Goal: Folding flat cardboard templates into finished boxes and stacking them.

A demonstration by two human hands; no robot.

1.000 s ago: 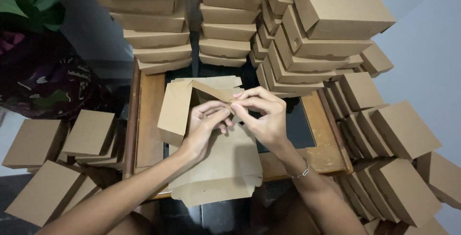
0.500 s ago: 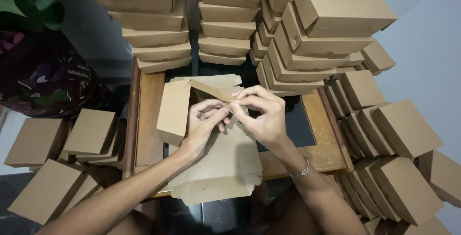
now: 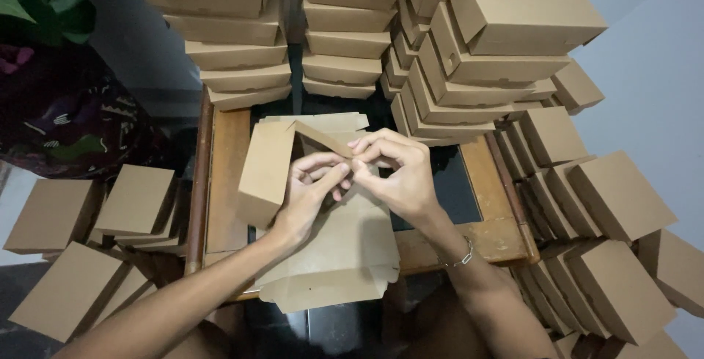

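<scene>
- Left hand (image 3: 312, 187): fingers curled, pinching a narrow flap (image 3: 323, 137) of the unfolded cardboard box blank (image 3: 334, 245) from the left.
- Right hand (image 3: 396, 172): fingers bent, thumb and fingertips closed on the same flap; the two hands touch at the fingertips.
- Thin chain bracelet (image 3: 458, 258) on the right wrist.
- Box blank lies flat over the middle of the small wooden table (image 3: 227, 176); its near end hangs past the table's front edge.
- Left side panel (image 3: 265, 168) of the blank stands folded up, just left of the left hand.
- Flap runs diagonally from the top of that panel down into the pinch.
- Table has a dark inset top (image 3: 451, 190), visible right of the right hand.
- Far edge of table: three stacks of folded brown boxes (image 3: 235, 44), the rightmost leaning and overhanging.
- Right of table: rows of finished boxes (image 3: 587, 205) stood on edge and overlapped, well off the table.
- Left of table: more finished boxes (image 3: 136, 201) lying flat, lower than the table top.
- Top left corner: dark patterned fabric (image 3: 66, 121).
</scene>
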